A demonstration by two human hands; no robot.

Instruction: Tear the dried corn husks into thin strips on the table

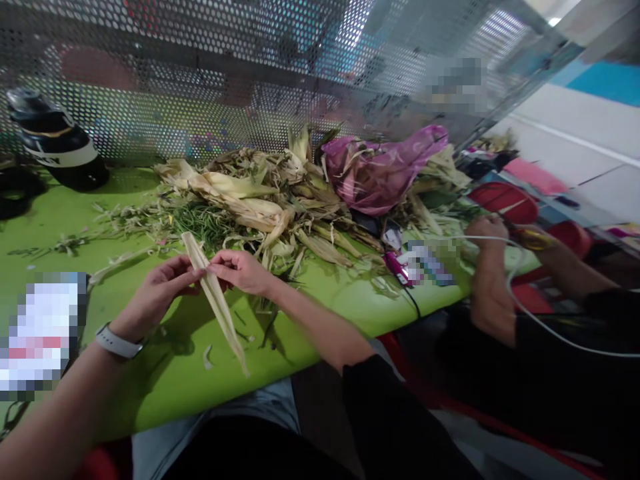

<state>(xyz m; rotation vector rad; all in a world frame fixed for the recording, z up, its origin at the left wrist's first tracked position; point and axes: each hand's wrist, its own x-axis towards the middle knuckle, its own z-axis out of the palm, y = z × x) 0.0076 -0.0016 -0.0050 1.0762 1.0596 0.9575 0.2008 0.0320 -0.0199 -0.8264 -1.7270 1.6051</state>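
Note:
A long, pale strip of corn husk [220, 305] is pinched between both hands over the green table [170, 387]. My left hand [163, 283], below a wrist with a pale watch band, grips the husk's left edge between thumb and fingers. From the right, my right hand [243, 271] pinches the same strip near its upper part, close to the left fingertips. The strip's narrow end hangs down toward the table's near edge. Just beyond the hands lies a heap of dried corn husks [240, 203], with green shreds among them.
A pink plastic bag [373, 170] rests on the heap. At the left stand a black bottle [63, 143] and a blurred-out screen or sheet [40, 333]. A perforated metal panel [225, 80] rises behind. Another person's hands [493, 230] work at the right, near a red basin [505, 200].

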